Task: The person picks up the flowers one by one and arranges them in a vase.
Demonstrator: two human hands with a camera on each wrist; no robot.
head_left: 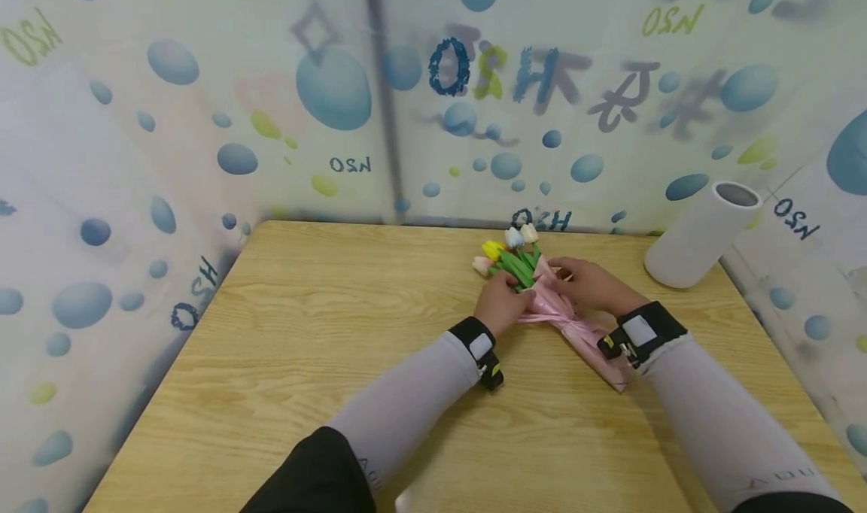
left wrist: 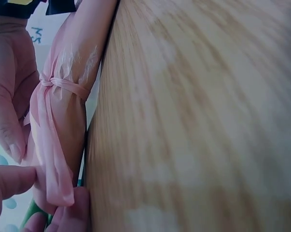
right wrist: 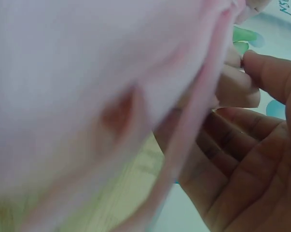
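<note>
Tulip bouquet [head_left: 550, 302] on table [head_left: 325, 317], hands [head_left: 501, 304] [head_left: 594, 284] holding pink wrapper [head_left: 577, 332].

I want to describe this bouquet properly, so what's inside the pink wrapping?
Flowers, one of them yellow, and green leaves show at its open far end. Further down, the pink wrapping covers its contents, so any stems there cannot be seen.
</note>
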